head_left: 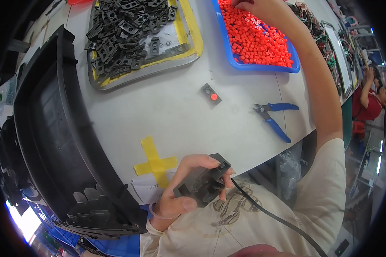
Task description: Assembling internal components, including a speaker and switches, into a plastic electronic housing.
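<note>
My left hand (182, 195), low in the middle near my body, is wrapped round a dark grey plastic housing (192, 188) with hollows and a raised end. Up at the top edge, my right hand (255, 7) reaches over a blue tray (261, 67) of small red plastic caps (259, 45). Its fingertips are pressed together at the caps and partly cut off by the edge of the picture. Whatever they pinch is hidden. Between the hands, a small grey plate (207, 90) lies on the table with a red cap (214, 97) in one of its holes.
Blue-handled cutters (271, 112) lie on the white table (128, 124). A yellow-edged tray (194, 36) holds many dark plates. At left stands a black bin (75, 98). Yellow tape (152, 162) forms a cross. A black cable (278, 216) crosses my shirt. Wire bundles lie far right.
</note>
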